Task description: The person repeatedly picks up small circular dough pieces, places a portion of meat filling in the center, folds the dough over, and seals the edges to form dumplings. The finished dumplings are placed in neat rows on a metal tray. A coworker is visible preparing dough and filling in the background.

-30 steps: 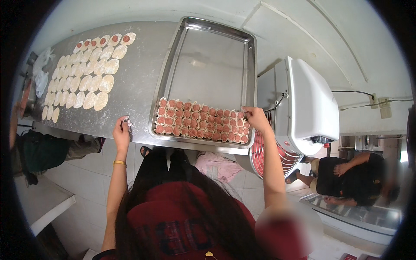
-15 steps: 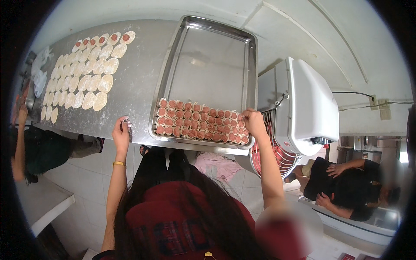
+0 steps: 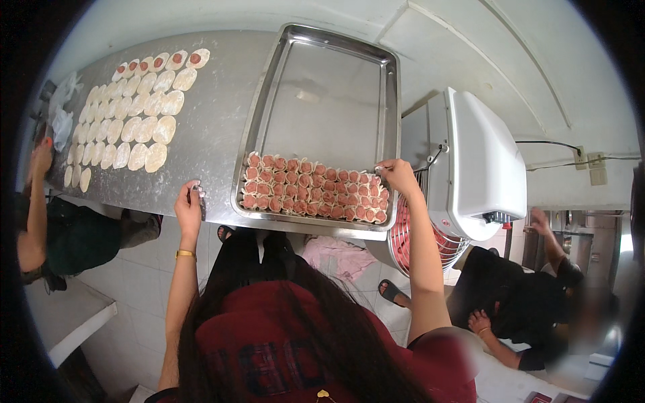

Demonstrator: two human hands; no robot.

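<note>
Open-topped dumplings (image 3: 316, 188) with reddish meat filling and pleated pale wrappers stand in tight rows along the near end of a large metal tray (image 3: 322, 39). My right hand (image 3: 401, 178) is over the tray's right rim, floury fingertips bent together just beyond the far right corner of the rows. Whether it pinches anything is hidden. Left of the tray, at the table's front edge, is my left hand (image 3: 188, 203), its fingers curled around a small dark thing too unclear to name. Flat round dough wrappers (image 3: 136, 158) lie in rows at the left; several far ones carry meat filling.
The steel table (image 3: 222, 101) is dusted with flour. A white machine (image 3: 487, 161) with a wire guard stands close right of the tray. One person (image 3: 517, 289) is at the right, another person's arm (image 3: 37, 201) at the far left. A pink cloth (image 3: 339, 258) lies below the table.
My right hand has moved slightly up and away from the dumpling at the row's right end. My left hand stays put. The person at the right has shifted and raised a hand.
</note>
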